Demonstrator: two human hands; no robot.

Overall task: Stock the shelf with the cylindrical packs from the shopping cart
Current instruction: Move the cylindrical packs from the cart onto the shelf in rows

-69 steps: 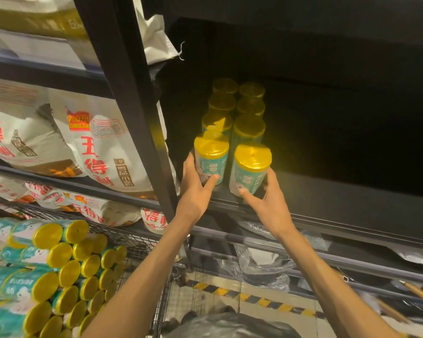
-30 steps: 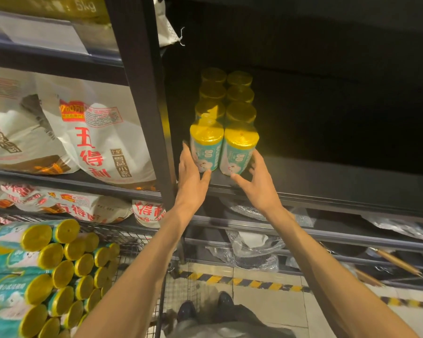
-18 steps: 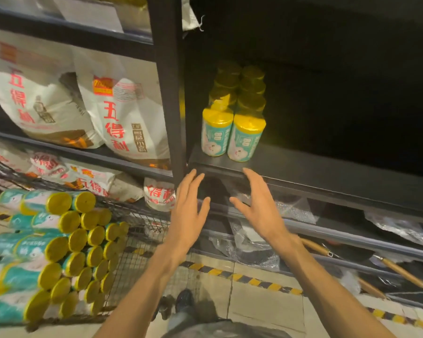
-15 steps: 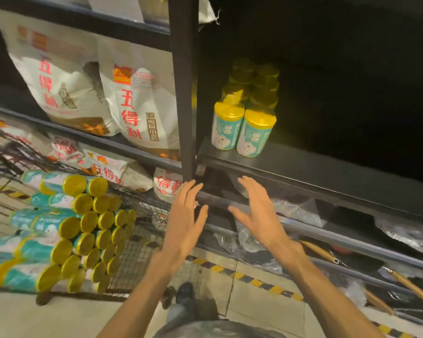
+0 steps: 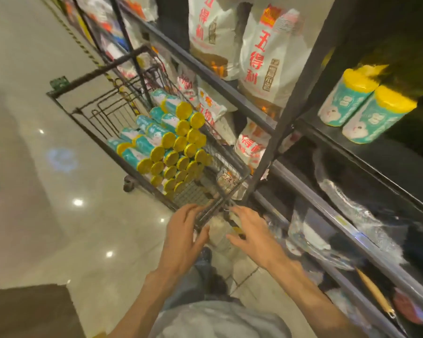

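reaching down toward the shopping cart [image 5: 122, 76], the person is showing only one view, from the head camera, and it is motion-blurred. the left hand [image 5: 183, 236] is hovering at the near corner of the cart's wire basket, its grip spread, fingers straight and holding nothing. the right hand [image 5: 251, 234] is hovering just beside it on the shelf side, its grip likewise spread and empty. whether either hand is touching the wire rim is too blurred to tell.

the packs in the cart [image 5: 171, 147] are lying on their sides in a stacked heap, yellow caps facing the person. two packs on the shelf [image 5: 361, 106] are standing upright side by side at the front of the dark shelf [image 5: 366, 152], with more dimly behind them. white bags [image 5: 261, 52] are filling the neighbouring bay.

the step in hand appears to be fetching the next packs, with plenty still in the cart. the next move is likely calling for each hand to reach over the rim, wrap around a pack near the top of the heap, and lift without rolling its neighbours.
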